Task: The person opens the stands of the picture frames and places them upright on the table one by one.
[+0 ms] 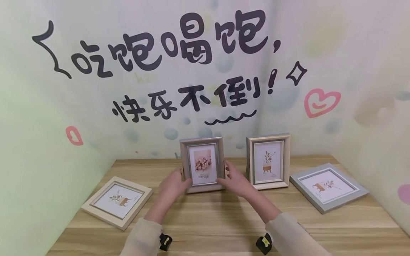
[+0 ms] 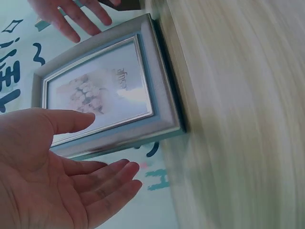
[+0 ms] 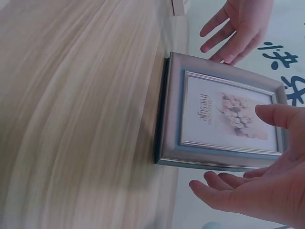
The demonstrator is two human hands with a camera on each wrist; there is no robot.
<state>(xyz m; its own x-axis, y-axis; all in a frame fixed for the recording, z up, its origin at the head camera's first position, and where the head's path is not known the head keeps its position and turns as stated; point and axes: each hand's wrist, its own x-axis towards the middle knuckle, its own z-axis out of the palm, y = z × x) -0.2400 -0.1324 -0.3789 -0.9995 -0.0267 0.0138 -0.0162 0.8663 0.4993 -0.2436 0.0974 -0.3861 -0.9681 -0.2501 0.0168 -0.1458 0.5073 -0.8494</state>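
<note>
A grey-brown picture frame point(image 1: 185, 149) with a print of pink flowers stands upright at the middle back of the table. My left hand point(image 1: 173, 185) is at its left side, thumb towards the front and fingers by the side edge. On the opposite side is my right hand point(image 1: 235, 180), held in much the same way. In the left wrist view the left hand's fingers point(image 2: 107, 191) are extended and apart from the picture frame. Loosely spread, the right hand's fingers point(image 3: 214, 191) lie beside the edge in the right wrist view. Neither hand visibly grips it.
A cream picture frame point(image 1: 251, 161) stands upright to the right. Lying flat are a grey-blue frame point(image 1: 347, 199) at far right and a cream frame point(image 1: 105, 217) at left. Behind the wooden table point(image 1: 205, 227) hangs a printed cloth point(image 1: 160, 142) with black writing.
</note>
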